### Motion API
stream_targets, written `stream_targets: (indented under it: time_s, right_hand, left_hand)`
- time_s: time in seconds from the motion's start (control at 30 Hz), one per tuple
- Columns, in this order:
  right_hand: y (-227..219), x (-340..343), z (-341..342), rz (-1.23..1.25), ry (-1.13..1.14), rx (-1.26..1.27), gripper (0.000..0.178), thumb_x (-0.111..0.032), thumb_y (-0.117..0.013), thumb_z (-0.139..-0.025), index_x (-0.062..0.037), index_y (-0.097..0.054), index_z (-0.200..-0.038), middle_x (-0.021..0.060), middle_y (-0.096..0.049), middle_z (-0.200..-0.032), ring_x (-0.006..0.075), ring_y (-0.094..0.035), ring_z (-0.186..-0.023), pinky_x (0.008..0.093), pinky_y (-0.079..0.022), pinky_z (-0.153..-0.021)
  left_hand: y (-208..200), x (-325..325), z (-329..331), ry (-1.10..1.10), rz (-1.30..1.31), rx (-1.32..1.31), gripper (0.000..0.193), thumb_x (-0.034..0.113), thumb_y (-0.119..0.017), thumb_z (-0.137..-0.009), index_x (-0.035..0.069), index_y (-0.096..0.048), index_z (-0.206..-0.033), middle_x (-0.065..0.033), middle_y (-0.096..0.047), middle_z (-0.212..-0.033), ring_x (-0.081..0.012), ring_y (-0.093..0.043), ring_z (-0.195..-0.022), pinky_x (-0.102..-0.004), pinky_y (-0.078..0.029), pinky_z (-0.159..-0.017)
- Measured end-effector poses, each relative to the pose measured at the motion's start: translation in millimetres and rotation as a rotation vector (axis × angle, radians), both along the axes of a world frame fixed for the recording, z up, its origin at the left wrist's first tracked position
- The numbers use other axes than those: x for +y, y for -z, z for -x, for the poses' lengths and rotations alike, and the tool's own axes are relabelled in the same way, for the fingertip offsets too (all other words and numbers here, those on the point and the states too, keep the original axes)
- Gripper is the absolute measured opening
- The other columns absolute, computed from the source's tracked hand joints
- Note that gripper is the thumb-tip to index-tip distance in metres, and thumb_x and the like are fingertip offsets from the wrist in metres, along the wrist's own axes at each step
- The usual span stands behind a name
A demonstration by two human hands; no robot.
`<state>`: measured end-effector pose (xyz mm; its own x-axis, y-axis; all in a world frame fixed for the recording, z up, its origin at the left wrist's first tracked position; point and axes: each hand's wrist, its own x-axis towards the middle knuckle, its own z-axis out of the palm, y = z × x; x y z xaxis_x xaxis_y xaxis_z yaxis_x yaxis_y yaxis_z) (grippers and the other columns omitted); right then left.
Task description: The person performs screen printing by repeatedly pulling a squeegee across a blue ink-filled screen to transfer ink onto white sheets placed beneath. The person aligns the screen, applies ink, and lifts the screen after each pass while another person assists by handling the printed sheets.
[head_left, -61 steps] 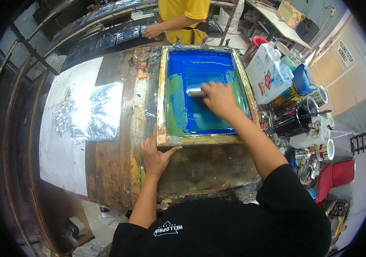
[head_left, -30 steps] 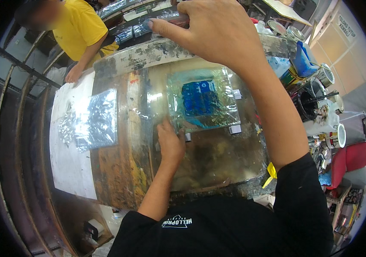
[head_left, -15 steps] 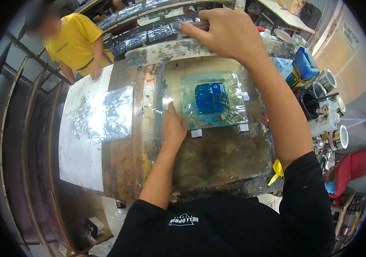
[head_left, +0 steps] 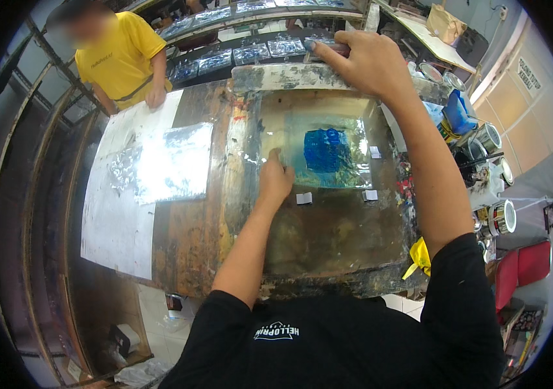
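My right hand (head_left: 370, 65) is closed around a dark bar-like handle (head_left: 336, 48) at the far side of the table. Its thumb tip is stained blue. Just below it lies the whitish, paint-smeared far rail (head_left: 289, 76) of a flat frame. My left hand (head_left: 276, 178) holds nothing; its index finger stretches out over the frame's see-through surface (head_left: 315, 240), left of a blue painted patch (head_left: 327, 150). Whether that finger presses down, I cannot tell. Small white tabs (head_left: 304, 198) sit around the patch.
On the left, a shiny clear plastic sheet (head_left: 176, 162) lies on white board (head_left: 111, 223). A person in a yellow shirt (head_left: 121, 52) stands at the far left. Paint cans (head_left: 502, 217) crowd the right side, above a red chair (head_left: 522, 269). Racks hold shiny packets (head_left: 250, 53) behind.
The frame's far rail has shifted right and lies straighter. A clear sheet's outline around the blue patch was sharp and is now dimmer. My right hand has come slightly nearer and right.
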<state>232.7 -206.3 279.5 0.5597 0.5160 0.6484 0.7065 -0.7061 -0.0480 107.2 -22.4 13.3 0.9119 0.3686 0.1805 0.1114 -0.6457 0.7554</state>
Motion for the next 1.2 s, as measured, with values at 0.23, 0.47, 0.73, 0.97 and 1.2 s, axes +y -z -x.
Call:
stream_targets:
  time_s: [0.23, 0.47, 0.73, 0.97, 1.2]
  right_hand:
    - [-1.7, 2.6, 1.4, -0.025, -0.005, 0.021, 0.063, -0.062, -0.061, -0.098, -0.0015, -0.077, -0.094, 0.0203, -0.073, -0.084, 0.0419, -0.072, -0.084, 0.0498, -0.054, -0.077]
    - [-6.1, 3.2, 1.1, -0.036, -0.009, 0.071, 0.055, -0.053, -0.064, -0.099, 0.0006, -0.071, -0.090, 0.0226, -0.065, -0.079, 0.0428, -0.064, -0.075, 0.0488, -0.047, -0.071]
    - [-7.9, 6.2, -1.1, -0.085, -0.022, 0.035, 0.064, -0.061, -0.060, -0.099, -0.0008, -0.071, -0.083, 0.0196, -0.066, -0.075, 0.0390, -0.066, -0.074, 0.0487, -0.049, -0.071]
    - [-11.1, 5.4, -2.4, -0.049, -0.023, 0.114, 0.057, -0.055, -0.062, -0.100, 0.0007, -0.072, -0.096, 0.0221, -0.067, -0.081, 0.0421, -0.064, -0.078, 0.0489, -0.048, -0.074]
    - [1.4, 1.6, 2.9, -0.058, -0.081, -0.037, 0.058, -0.055, -0.063, -0.099, 0.0015, -0.068, -0.085, 0.0227, -0.067, -0.079, 0.0448, -0.065, -0.078, 0.0519, -0.048, -0.072]
  left_hand:
    - [-61.7, 108.6, 6.2, -0.038, 0.106, -0.091, 0.065, -0.002, -0.068, -0.085, -0.001, -0.051, -0.148, -0.0158, -0.073, -0.085, -0.0268, -0.072, -0.078, -0.0393, -0.057, -0.079]
    - [-64.5, 263.7, 32.9, -0.314, -0.064, -0.119, 0.065, 0.002, -0.070, -0.091, 0.001, -0.048, -0.152, -0.0144, -0.072, -0.093, -0.0244, -0.070, -0.081, -0.0389, -0.057, -0.077]
    - [21.8, 249.2, 114.0, -0.199, -0.518, 0.163, 0.072, 0.040, -0.064, -0.105, 0.000, -0.042, -0.161, -0.0260, -0.041, -0.166, -0.0426, -0.031, -0.158, -0.0504, -0.023, -0.130]
    - [32.2, 230.9, 118.7, -0.251, -0.443, 0.129, 0.050, 0.040, -0.056, -0.109, 0.004, -0.067, -0.141, -0.0186, -0.062, -0.150, -0.0394, -0.051, -0.146, -0.0508, -0.035, -0.123]
    - [-25.7, 214.6, 99.5, -0.338, -0.393, 0.276, 0.036, 0.036, -0.065, -0.105, 0.006, -0.079, -0.118, -0.0178, -0.079, -0.115, -0.0424, -0.073, -0.113, -0.0453, -0.057, -0.096]
